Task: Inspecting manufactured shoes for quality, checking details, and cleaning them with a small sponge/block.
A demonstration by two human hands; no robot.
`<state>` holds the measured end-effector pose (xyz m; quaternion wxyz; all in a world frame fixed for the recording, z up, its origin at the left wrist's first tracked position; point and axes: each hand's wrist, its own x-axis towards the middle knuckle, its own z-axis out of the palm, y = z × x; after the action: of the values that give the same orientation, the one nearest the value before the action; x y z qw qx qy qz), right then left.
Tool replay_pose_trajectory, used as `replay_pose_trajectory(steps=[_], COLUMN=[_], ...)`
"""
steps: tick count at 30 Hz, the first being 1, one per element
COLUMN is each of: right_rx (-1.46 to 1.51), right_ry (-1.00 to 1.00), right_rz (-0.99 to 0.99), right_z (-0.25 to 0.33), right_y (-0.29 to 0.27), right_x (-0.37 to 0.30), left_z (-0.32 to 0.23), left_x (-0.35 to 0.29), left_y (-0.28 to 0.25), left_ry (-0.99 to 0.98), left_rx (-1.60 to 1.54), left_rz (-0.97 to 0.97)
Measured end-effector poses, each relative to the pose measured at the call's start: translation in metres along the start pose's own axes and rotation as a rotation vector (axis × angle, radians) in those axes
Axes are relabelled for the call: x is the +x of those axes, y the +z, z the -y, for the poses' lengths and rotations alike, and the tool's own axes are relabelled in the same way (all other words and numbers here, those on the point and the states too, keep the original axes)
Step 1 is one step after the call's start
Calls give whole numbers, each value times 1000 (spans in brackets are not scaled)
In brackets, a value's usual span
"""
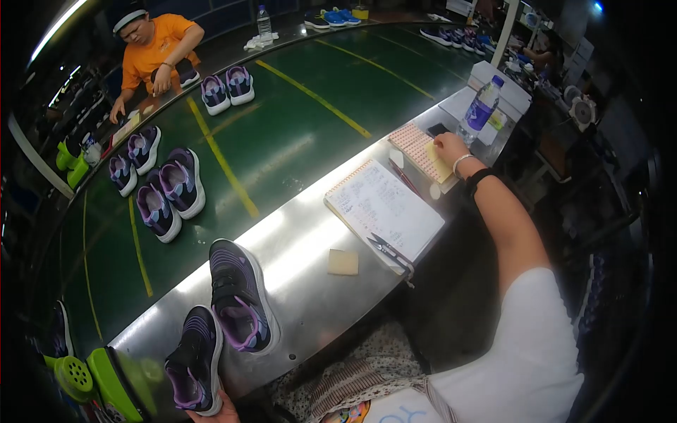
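My left hand [224, 410], partly cut off by the lower edge, grips the heel end of a black and purple sneaker [194, 359]. The matching sneaker [242, 299] stands beside it on the metal ledge [303, 310]. Farther right, my right hand [450, 149] reaches over a sheet of small red-marked labels [412, 144] with a yellow piece [438, 168] by it. Its fingers are pinched together, and whatever is between them is hidden. Beyond that hand stands a water bottle [482, 109]. A dark phone-like object [437, 130] lies near the fingers.
An open notebook [384, 208] carries thread snips [391, 252]; a beige pad [343, 261] lies nearby. More sneaker pairs [169, 194] stand on the green, yellow-lined conveyor belt [282, 151]. Across it a person in orange [159, 53] handles a shoe. A bright green device [116, 384] sits lower left.
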<state>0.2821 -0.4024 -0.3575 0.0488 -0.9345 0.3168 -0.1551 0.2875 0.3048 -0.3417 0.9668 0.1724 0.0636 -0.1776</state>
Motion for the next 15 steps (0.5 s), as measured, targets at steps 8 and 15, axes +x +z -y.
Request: replay_pose_trajectory(steps=[8,15], right_rx=[-45,-27], right_ry=[54,-240], right_rz=[132,272], right_z=[-32,7], right_y=[-11,5], right_x=[12,55], left_z=[-26,139], left_x=[-4,190], left_y=[5,267], left_ry=[190,-74], left_rx=[145,70], left_rz=[-172,24])
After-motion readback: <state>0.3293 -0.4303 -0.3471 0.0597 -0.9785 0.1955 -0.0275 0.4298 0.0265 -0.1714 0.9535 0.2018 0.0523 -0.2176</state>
